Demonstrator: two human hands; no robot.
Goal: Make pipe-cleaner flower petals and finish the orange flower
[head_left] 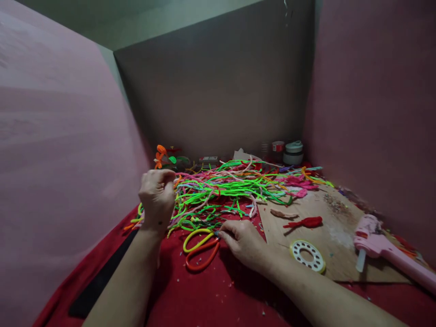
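Pipe cleaners (238, 186) lie just beyond the right fingers (229, 226)

Head view, forward-down, seemingly close.

A heap of craft stems (204, 197) sprawls across the middle of the bench (211, 299), reaching toward its far edge. Before the heap lie scissors (203, 266), handles toward the near edge. On the right is a board (275, 238) — the heap's right end spreads over its far part. On the board, a bundle (308, 222) lies behind a spool (320, 268), and a glue gun (373, 240) crosses the near right corner. Behind the heap, a jar (293, 156) stands at the bench's far edge. A strip (102, 281) lies along the left edge.
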